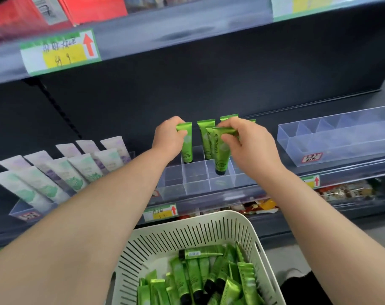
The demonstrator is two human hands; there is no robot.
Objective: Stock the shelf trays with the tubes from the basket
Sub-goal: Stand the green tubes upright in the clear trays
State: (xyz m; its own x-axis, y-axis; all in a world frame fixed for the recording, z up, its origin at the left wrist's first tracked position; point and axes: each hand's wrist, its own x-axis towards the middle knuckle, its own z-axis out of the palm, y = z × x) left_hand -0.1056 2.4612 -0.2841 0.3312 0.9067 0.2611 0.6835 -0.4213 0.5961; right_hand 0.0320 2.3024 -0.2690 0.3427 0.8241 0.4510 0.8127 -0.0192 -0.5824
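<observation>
Head view, the only one I have. The right hand point(250, 146) pinches the flat crimped end of a green Chamomile tube point(221, 150) between thumb and curled fingers. The tube hangs nearly upright with its long axis vertical and its black cap down, at the mouth of a middle-row cell of the clear divided tray point(187, 186). I cannot tell whether the cap touches the cell floor. I judge the coming move to be a plain drop: the cell lies straight below the hand, so I would lower and let go.

The left hand point(168, 137), nearer the tray's left edge, grips the top of a second green tube point(187, 148) standing cap down in a back-row cell. Between the hands, more standing tubes point(205, 134) fill the back row. The right hand is the nearer one to the open middle cells.

The supply sits below, off the shelf's front edge. It is a white slotted basket point(209, 225) with loose green tubes point(198, 280) heaped every way.

As for writing, "Chamomile" runs up the held tube, and the smaller print is too fine to read. A barcode point(194, 253) shows on one basket tube. The price tags point(59, 49) with red arrows carry handwriting too blurred to read. So does the red-bordered sticker point(312, 158) on a second clear tray point(341, 137) toward the shelf's right end. Pale tubes point(55, 172) lean in a tray at the left end.
</observation>
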